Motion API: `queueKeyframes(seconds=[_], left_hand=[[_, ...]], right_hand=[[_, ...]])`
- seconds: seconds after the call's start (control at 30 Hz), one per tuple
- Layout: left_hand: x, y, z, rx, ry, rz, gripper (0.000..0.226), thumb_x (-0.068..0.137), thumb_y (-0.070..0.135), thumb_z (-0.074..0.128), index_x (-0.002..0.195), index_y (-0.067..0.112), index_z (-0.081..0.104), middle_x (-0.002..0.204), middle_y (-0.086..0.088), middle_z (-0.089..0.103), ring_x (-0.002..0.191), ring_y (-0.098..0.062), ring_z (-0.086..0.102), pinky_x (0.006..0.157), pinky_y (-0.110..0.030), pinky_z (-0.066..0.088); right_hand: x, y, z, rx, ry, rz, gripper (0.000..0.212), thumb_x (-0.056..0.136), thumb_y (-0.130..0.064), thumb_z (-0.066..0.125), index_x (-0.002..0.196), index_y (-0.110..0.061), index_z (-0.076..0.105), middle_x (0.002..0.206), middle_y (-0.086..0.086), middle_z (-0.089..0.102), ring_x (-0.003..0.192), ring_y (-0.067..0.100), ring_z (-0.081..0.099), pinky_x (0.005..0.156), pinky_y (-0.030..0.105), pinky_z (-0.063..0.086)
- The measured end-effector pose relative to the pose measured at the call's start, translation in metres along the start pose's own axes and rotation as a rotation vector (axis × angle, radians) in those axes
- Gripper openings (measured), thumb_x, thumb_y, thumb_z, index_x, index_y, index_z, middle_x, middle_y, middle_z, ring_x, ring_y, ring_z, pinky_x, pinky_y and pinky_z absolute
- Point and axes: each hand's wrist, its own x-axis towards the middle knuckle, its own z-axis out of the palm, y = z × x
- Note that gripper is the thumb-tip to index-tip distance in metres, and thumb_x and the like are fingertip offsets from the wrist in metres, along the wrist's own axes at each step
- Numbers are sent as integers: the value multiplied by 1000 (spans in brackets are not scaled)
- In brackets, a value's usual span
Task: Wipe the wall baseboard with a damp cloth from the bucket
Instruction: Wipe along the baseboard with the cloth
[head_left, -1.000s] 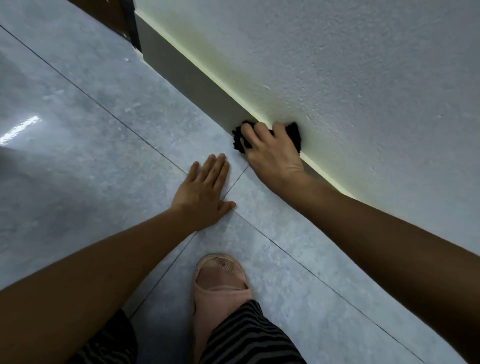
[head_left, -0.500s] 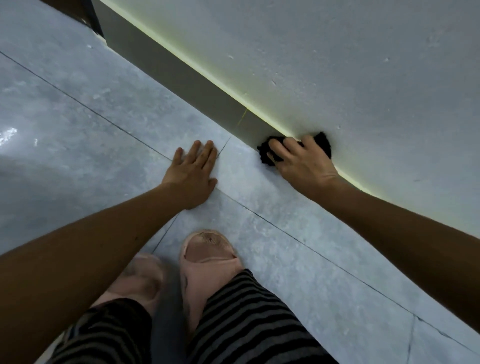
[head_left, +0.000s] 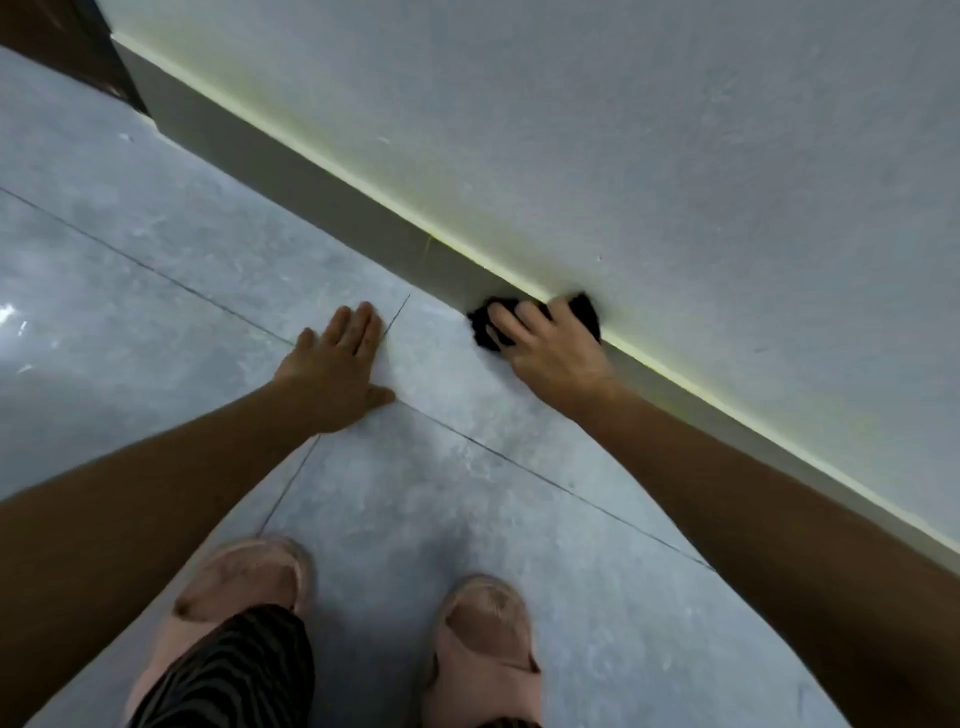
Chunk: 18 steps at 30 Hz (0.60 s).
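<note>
While you crouch over the grey marbled floor tiles (head_left: 156, 291), your left hand (head_left: 337, 374) lies flat on them, fingers spread wide and holding nothing; it serves only as a prop, just beside a dark grout line (head_left: 397, 317) that runs toward the wall. To its right, apart from it, your right hand (head_left: 550, 345) presses the crumpled black cloth (head_left: 488, 325) against the low grey baseboard strip (head_left: 291, 156), fingers curled over the cloth so that only its dark edges show at the fingertips and beyond the knuckles. The cloth sits where the baseboard meets the floor, reaching up to the pale yellowish line (head_left: 363, 179) along the baseboard's top edge, under the rough white plastered wall (head_left: 623, 130).

What the coming stroke turns on is the baseboard's long axis: it runs as a diagonal from the upper left corner of your view, by a dark wooden door frame (head_left: 62, 47), down to the right edge. Your right hand is the one on it, so I judge it should slide along that line, not across it. The stretch toward the door frame lies ahead of your fingertips; the stretch toward the right edge lies behind your forearm.

No bucket is in view, so you cannot tell from here where it stands or what it holds. Below, your two pink slippers (head_left: 483, 644) stand on the tiles, well back from the wall.
</note>
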Motion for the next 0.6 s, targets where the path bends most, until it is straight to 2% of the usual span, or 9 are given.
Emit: queueKeyframes(seconds=[0.13,0.23,0.3,0.33,0.4,0.43,0.53,0.6], left_hand=[[-1,11,12,-78,84,-77,92,90,66,23,148,7,-19,157,-11,-24,146,-28,-18,117,-52,2],[0,42,31,-75,200,-29,84,92,61,18,148,9,-17,158,-9,-21,146,-27,-17,116,-55,0],[-2,63,38,-55,214,29,83,92,61,17,149,10,-17,159,-7,-20,146,-26,-16,116,-54,-2],[-2,69,39,-60,205,33,84,92,62,18,149,11,-16,158,-6,-21,146,-25,-18,115,-54,-4],[-1,74,40,-87,197,20,86,91,64,18,149,12,-16,158,-4,-22,145,-25,-20,115,-54,-6],[0,74,40,-88,196,18,86,90,65,18,149,12,-17,158,-4,-23,145,-25,-20,116,-53,-6],[0,71,41,-57,191,32,87,90,66,18,148,13,-19,158,-3,-24,145,-24,-22,117,-52,-6],[-1,71,39,-59,184,34,87,90,67,18,148,13,-19,158,-3,-25,145,-24,-22,117,-52,-6]], right_hand=[[-27,10,18,-81,21,36,37,73,-35,66,110,-37,71,133,-8,54,96,23,33,75,39,26],[-24,4,14,-61,91,153,39,71,-36,68,110,-37,69,132,-10,53,97,20,36,73,36,27],[2,-1,3,-28,169,198,37,76,-33,59,112,-35,69,131,-10,54,100,19,38,75,36,29],[16,-3,-2,11,197,213,37,79,-29,49,110,-33,70,128,-10,56,100,20,38,75,36,28],[39,-7,-9,42,241,226,52,78,-19,30,103,-30,73,122,-9,60,97,20,42,73,36,25],[46,-8,-13,33,233,228,52,78,-19,29,102,-30,74,122,-9,61,97,19,47,73,36,24],[49,-11,-8,58,194,152,30,79,-33,55,103,-31,74,126,-10,60,100,21,44,75,37,25],[34,-12,0,38,150,122,34,79,-32,53,108,-31,72,129,-9,58,101,19,47,75,37,26]])
